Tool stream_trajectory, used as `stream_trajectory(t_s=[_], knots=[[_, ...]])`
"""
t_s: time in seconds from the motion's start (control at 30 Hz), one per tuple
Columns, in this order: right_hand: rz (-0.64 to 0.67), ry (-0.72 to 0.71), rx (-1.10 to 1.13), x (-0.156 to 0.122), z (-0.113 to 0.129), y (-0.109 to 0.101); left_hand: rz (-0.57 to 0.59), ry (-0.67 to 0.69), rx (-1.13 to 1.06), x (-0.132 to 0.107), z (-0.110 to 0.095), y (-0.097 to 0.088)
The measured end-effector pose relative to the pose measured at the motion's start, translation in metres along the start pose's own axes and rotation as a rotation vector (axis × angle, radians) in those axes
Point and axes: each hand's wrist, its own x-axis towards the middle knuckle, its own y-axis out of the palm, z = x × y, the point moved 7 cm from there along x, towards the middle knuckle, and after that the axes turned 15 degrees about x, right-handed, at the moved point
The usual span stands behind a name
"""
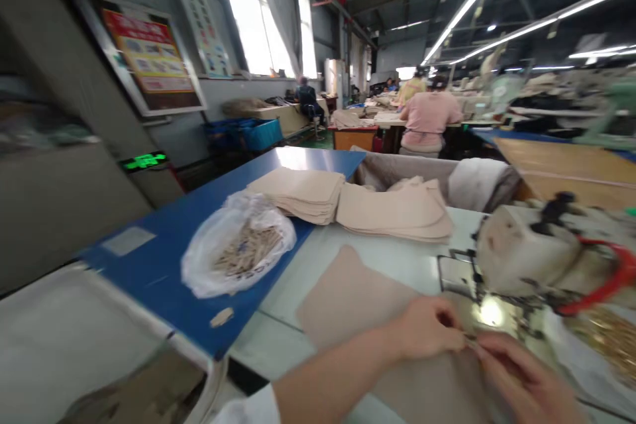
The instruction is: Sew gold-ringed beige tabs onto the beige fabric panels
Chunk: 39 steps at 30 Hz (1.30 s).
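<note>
A flat beige fabric panel (358,298) lies on the pale sewing table, reaching under both of my hands. My left hand (432,328) is closed, with thumb and fingertips pinched together above the panel. Against those fingertips, my right hand (521,371) is also closed in a pinch. Something small sits between the two sets of fingers, too blurred and covered to name. Just beyond my hands stands a sewing machine (527,252) with its lamp lit near the needle area. The lower part of the panel runs out of view beneath my wrists.
Two stacks of beige panels, a left stack (303,189) and a right stack (392,212), lie behind. A plastic bag (199,265) of small fabric strips rests on the blue board (163,285). Brass-coloured pieces (606,338) fill a bag at right. A person (430,116) sits further back.
</note>
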Motion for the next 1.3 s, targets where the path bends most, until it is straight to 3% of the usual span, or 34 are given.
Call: stream_trajectory(t_s=[0.07, 0.13, 0.47, 0.73, 1.0, 1.3], knots=[[0.081, -0.054, -0.010, 0.003, 0.017, 0.014, 0.032, 0.053, -0.039, -0.003, -0.009, -0.003], [0.057, -0.092, 0.011, 0.009, 0.023, 0.018, 0.087, 0.100, -0.075, -0.002, -0.014, -0.004], [-0.106, -0.096, 0.141, 0.011, 0.011, 0.016, -0.021, 0.138, -0.003, -0.001, -0.021, -0.013], [-0.103, -0.115, 0.085, 0.012, 0.017, 0.015, 0.005, 0.134, -0.036, 0.002, -0.012, -0.011], [-0.067, -0.161, -0.017, 0.009, 0.023, 0.017, -0.007, 0.159, -0.011, -0.001, -0.021, -0.012], [-0.073, -0.028, 0.202, 0.010, 0.010, 0.016, -0.048, 0.173, 0.033, -0.006, -0.023, -0.013]])
